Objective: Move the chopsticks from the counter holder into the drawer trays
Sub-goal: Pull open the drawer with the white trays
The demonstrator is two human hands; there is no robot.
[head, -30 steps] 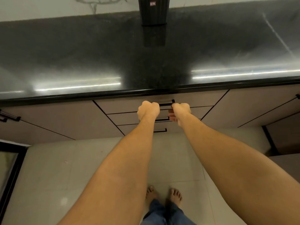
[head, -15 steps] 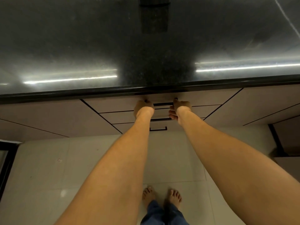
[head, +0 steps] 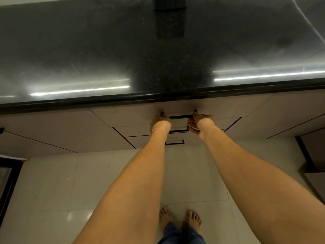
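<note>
A dark, glossy counter [head: 105, 50] fills the upper view, the black holder [head: 169, 3] at its far edge, chopsticks out of sight. Below, the top drawer [head: 133, 117] is closed. Left hand [head: 159, 121] and right hand [head: 200, 123] grip its handle [head: 179, 117].

Holder [head: 169, 3] at counter [head: 88, 59] back edge. Three stacked drawers below; left hand [head: 159, 121] and right hand [head: 199, 121] on top drawer handle [head: 179, 117].

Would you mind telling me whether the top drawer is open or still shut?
Shut, or barely started: the top drawer front sits under the countertop edge, no interior showing. Both hands grip its handle.
</note>
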